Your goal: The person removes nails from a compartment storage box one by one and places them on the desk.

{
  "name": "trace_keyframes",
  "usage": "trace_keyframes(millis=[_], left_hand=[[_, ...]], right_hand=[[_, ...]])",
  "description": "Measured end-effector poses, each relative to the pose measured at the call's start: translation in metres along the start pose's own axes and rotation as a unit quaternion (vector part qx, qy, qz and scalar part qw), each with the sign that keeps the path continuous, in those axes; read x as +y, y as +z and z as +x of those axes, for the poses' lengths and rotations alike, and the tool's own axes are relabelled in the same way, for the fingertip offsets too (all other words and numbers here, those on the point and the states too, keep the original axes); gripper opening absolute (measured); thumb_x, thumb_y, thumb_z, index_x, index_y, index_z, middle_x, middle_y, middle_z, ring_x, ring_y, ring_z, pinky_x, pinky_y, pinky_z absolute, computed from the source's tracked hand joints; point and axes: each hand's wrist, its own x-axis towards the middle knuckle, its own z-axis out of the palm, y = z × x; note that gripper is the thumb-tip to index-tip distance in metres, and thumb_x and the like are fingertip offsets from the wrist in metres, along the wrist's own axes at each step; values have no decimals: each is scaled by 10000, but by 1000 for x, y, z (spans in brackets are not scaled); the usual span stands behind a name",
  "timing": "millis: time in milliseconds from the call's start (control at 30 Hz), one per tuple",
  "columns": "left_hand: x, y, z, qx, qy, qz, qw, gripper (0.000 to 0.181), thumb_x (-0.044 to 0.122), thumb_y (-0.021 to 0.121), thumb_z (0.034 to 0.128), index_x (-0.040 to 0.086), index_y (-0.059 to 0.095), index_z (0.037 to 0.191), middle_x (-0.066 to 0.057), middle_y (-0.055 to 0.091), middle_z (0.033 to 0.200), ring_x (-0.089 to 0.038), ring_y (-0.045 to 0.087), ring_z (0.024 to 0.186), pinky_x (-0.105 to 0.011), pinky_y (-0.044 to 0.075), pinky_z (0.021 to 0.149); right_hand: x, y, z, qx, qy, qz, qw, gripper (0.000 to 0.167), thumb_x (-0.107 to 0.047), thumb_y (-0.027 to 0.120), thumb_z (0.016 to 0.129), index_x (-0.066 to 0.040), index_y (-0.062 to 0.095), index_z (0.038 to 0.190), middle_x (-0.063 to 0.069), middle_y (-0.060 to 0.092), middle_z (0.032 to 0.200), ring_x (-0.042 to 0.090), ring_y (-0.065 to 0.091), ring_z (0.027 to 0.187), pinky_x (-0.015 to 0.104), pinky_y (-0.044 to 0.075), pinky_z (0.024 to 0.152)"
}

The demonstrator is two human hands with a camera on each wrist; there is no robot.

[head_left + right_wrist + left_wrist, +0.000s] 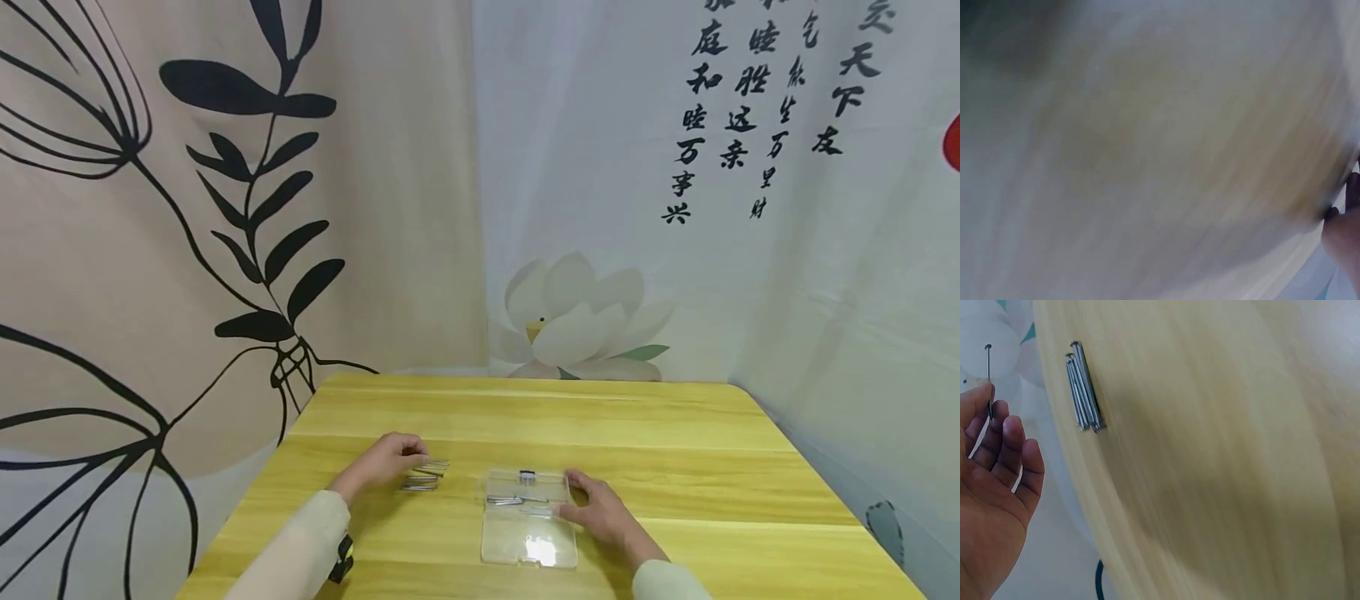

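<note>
A nail point(988, 362) is pinched between the thumb and fingertips of the left hand point(386, 458), with its head pointing away from the grip; the other fingers are loosely bent. Close by, a bundle point(1084, 387) of nails is laid side by side on the table point(675, 450). To the right of it, between the hands, a clear box point(517, 537) is set down. Its right edge is held by the right hand point(607, 517), the thumb and fingers being clamped on it near the far corner. More nails point(504, 501) are contained in its far part, and a small dark piece point(527, 477) is seen at its far edge. Behind the table, a curtain point(405, 208) is printed with dark plants, a pale flower and black characters.
</note>
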Motion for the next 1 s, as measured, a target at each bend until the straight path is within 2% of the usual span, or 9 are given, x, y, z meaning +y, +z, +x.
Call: trace_keyframes(millis=[200, 467, 867, 1000], left_hand=[[-8, -1, -9, 30, 22, 4, 10000, 187, 177, 604, 1006, 6, 674, 979, -175, 620, 881, -128, 473, 708, -276, 400, 622], [-14, -3, -17, 66, 74, -61, 9999, 156, 144, 615, 995, 8, 685, 961, -89, 623, 837, -93, 480, 692, -252, 413, 615], [-25, 3, -24, -81, -17, 116, 9999, 128, 142, 630, 985, 44, 701, 943, -71, 638, 852, -97, 477, 675, -250, 405, 602], [-27, 6, -25, -98, -89, 55, 9999, 127, 150, 637, 981, 48, 699, 938, -62, 624, 848, -130, 486, 696, -260, 407, 605]], right_hand=[[2, 2, -2, 32, 63, -14, 10000, 757, -286, 786, 851, 37, 448, 1446, 208, 515, 1419, 488, 326, 1371, 648, 181, 1102], [0, 2, -2, 45, 52, 18, 10000, 760, -277, 788, 852, 50, 441, 1444, 211, 517, 1416, 487, 327, 1371, 645, 189, 1102], [2, 2, 0, 48, 53, -71, 9999, 755, -290, 788, 856, 34, 450, 1448, 192, 529, 1412, 481, 327, 1374, 636, 206, 1104], [2, 2, 0, 74, 102, -119, 9999, 753, -302, 789, 854, 17, 457, 1450, 187, 527, 1414, 494, 323, 1369, 648, 202, 1098]])
